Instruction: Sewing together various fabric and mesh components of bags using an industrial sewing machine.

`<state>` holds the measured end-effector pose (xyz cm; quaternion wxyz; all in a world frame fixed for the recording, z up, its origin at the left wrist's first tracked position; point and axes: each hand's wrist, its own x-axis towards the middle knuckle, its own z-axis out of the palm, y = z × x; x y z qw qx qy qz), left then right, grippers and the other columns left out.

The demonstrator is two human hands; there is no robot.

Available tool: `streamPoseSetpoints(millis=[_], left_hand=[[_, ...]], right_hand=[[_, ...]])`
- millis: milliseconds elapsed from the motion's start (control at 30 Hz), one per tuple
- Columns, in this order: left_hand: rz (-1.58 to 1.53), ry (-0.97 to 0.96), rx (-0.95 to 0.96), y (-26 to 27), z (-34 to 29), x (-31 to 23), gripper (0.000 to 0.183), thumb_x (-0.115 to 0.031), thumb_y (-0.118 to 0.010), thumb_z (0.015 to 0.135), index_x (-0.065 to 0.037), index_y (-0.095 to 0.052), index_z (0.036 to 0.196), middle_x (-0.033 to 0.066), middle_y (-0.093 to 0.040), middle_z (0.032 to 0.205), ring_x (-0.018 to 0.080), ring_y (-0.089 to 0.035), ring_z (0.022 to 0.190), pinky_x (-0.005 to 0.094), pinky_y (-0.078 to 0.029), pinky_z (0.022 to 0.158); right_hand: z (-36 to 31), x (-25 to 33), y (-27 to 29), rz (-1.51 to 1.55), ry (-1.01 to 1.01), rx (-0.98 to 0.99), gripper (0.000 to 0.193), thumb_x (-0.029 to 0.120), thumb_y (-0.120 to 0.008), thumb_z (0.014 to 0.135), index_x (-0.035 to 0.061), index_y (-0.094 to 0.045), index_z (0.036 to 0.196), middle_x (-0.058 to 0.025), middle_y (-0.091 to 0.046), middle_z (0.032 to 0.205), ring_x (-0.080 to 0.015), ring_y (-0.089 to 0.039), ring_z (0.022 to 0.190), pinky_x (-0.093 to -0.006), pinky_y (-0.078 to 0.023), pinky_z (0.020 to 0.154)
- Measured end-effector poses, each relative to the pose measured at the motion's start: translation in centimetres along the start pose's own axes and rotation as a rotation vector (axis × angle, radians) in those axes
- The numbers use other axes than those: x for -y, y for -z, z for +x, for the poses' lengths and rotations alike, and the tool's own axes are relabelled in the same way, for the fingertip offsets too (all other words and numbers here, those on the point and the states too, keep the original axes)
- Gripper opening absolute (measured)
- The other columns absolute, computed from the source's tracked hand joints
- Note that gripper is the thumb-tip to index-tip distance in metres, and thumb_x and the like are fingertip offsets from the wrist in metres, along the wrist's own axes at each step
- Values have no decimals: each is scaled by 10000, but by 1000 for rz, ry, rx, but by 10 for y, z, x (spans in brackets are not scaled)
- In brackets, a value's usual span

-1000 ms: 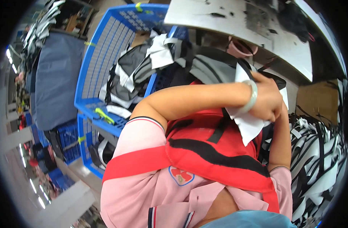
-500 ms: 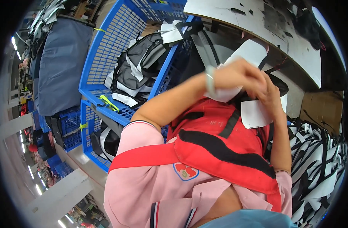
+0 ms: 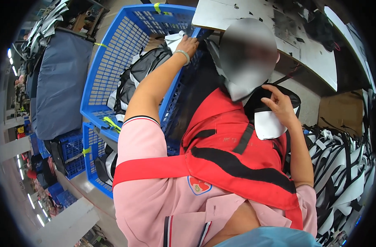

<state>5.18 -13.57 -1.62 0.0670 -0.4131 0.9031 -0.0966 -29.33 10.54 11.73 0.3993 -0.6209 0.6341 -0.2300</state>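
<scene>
My left hand [image 3: 188,45] reaches to the right rim of the blue basket [image 3: 89,88]. Its fingers curl over a white fabric piece [image 3: 174,40] that tops the grey, black and white sewn bag pieces [image 3: 149,64] inside. My right hand [image 3: 279,106] is over my lap with thumb and forefinger apart. Just below its palm hangs a white flap [image 3: 270,124], next to a black piece [image 3: 287,94] with a curved edge. My red apron [image 3: 216,123] covers my lap. A blurred patch hides what lies between my hands.
A white worktable [image 3: 311,57] with dark scraps runs along the far right. White and black strapped pieces [image 3: 340,173] are heaped at my right, by a cardboard box [image 3: 342,113]. A second blue basket [image 3: 89,158] and a dark blue padded panel [image 3: 64,82] stand at the left.
My left hand has moved left from beside my right hand to the basket's rim. My right hand has come down slightly, its fingers now apart. The view has shifted a little.
</scene>
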Motion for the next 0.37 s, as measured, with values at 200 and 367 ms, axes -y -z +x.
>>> streamPoseSetpoints(millis=[200, 367], left_hand=[[48, -143, 63, -5, 14, 3, 225, -65, -504, 846, -80, -619, 1039, 104, -629, 967, 261, -623, 935, 355, -462, 819], [-61, -133, 192, 7, 16, -5, 326, -132, -583, 805, -55, -589, 1123, 141, -624, 1056, 295, -616, 1014, 361, -476, 889]], right_hand=[[-22, -2, -3, -336, 109, 435, 558, 520, -751, 678, 128, -670, 1066, -117, -651, 809, -307, -639, 817, -391, -484, 750], [-37, -7, 3, -336, 22, 516, 477, 481, -670, 792, 69, -689, 1031, -116, -659, 979, -305, -622, 946, -387, -466, 823]])
